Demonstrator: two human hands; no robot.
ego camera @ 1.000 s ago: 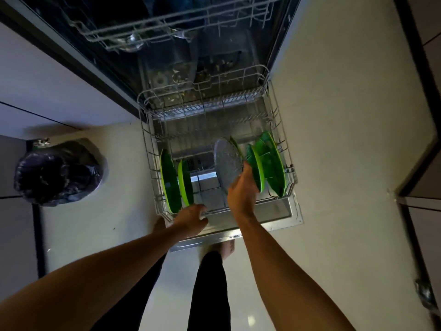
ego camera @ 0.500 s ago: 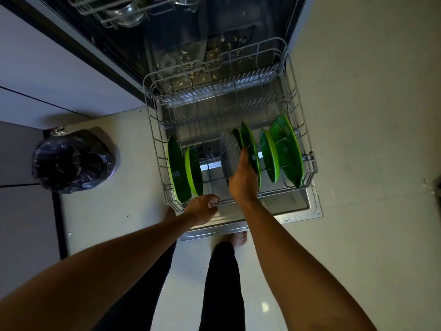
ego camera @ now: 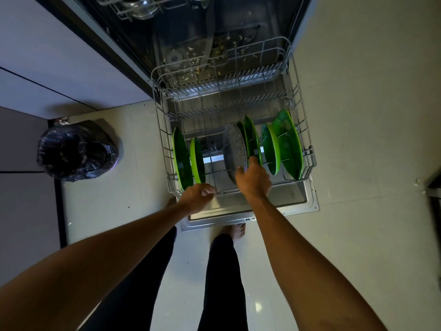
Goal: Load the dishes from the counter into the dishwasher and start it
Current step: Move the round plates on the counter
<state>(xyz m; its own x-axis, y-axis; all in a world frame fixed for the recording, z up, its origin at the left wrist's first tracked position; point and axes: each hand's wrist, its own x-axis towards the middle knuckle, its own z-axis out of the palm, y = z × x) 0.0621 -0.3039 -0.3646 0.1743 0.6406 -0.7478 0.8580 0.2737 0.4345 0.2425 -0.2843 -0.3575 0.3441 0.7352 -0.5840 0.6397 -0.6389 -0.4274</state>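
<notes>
Here, a clear glass plate [ego camera: 233, 149] is held on edge in the pulled-out lower rack [ego camera: 224, 83] of the dishwasher, its near rim gripped by the right hand [ego camera: 254, 181], thumb on one face and fingers on the other. A green plate [ego camera: 253, 139] stands just beside it on the right. The left hand [ego camera: 198, 198] is curled at the rack's front rail; whether the wire is actually grasped cannot be told. A black-bagged bin [ego camera: 76, 151] is seen on the floor at left.
</notes>
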